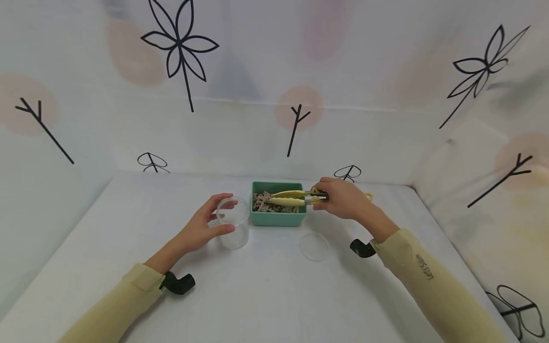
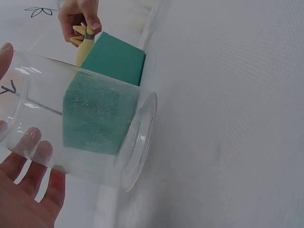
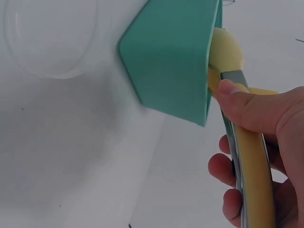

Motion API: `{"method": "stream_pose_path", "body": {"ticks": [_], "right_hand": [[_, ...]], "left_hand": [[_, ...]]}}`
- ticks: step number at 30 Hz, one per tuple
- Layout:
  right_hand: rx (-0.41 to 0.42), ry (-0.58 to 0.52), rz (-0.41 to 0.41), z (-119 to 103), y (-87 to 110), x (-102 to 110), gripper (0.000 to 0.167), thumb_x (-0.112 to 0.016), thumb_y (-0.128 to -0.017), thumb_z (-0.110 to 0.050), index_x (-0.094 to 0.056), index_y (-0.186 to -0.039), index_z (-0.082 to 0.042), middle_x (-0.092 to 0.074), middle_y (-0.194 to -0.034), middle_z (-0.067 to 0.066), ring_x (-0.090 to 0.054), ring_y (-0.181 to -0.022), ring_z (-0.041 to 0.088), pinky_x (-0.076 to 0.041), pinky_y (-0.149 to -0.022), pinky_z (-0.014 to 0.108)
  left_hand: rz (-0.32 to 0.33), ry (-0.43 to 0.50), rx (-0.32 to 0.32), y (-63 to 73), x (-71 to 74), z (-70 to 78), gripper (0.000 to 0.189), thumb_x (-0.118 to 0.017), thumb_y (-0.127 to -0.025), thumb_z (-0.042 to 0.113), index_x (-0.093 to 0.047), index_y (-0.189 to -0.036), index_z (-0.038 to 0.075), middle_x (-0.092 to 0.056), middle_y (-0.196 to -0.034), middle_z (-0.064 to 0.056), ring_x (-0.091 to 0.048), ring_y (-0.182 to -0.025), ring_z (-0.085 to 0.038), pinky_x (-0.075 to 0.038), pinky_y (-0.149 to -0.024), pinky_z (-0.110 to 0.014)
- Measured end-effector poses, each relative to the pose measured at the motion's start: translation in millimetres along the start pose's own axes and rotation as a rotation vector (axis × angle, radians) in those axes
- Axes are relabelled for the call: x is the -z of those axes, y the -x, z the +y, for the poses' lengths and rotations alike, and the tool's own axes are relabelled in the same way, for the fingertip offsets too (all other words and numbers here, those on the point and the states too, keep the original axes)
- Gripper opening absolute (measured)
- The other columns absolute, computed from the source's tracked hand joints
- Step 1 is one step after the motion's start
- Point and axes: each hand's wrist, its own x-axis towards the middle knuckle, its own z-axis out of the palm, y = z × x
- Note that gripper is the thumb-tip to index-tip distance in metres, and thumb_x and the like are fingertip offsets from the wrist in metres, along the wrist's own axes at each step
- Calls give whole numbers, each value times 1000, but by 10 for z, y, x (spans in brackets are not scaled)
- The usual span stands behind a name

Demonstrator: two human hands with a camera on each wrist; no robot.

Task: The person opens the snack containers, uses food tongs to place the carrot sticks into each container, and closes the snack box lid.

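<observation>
My left hand [image 1: 199,229] holds a clear plastic cup [image 1: 235,237] upright at the left of a green box [image 1: 278,219]. Thumb and fingers lie on opposite sides of the cup, which shows see-through and with nothing visible inside in the left wrist view. Yellow tongs [image 1: 288,201] with metal arms are gripped in my right hand [image 1: 343,197]. Their tips reach over the box's right rim to the greyish-brown shreds [image 1: 260,202] in it. Whether the tips pinch any shreds I cannot tell. In the right wrist view the box wall hides the tips.
A round clear lid [image 1: 314,247] lies flat on the white tabletop [image 1: 266,295], in front of the box and to its right. Behind the table hangs a pale patterned cloth [image 1: 240,138], which also runs along both sides. Black devices [image 1: 179,284] sit at both wrists.
</observation>
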Motion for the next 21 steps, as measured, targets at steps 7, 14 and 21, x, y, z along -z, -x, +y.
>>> {"method": "stream_pose_path", "body": {"ticks": [7,14,21], "right_hand": [[-23,-26,6,66,27,12,41,-81,-85,-31,-69,-116,-6,-63,-97,0,-56,-79,16,-50,-71,36],[15,-92,42,82,32,63,42,-81,-85,-28,-69,-115,-3,-63,-93,0,-55,-77,17,-48,-69,35],[49,-195,88,70,15,150,34,-83,-83,-22,-71,-110,-5,-63,-91,-1,-55,-77,17,-47,-68,35]], "left_hand": [[34,-8,8,-17,-38,17,73,-79,-86,14,-40,-147,12,-55,-141,-9,-46,-133,-27,-38,-103,-58],[38,-19,1,-36,-55,-2,73,-79,-87,15,-39,-147,11,-55,-140,-9,-46,-132,-26,-38,-102,-57],[55,-45,-12,-52,-50,2,70,-80,-85,13,-42,-144,13,-57,-138,-10,-48,-130,-28,-41,-98,-56]]}}
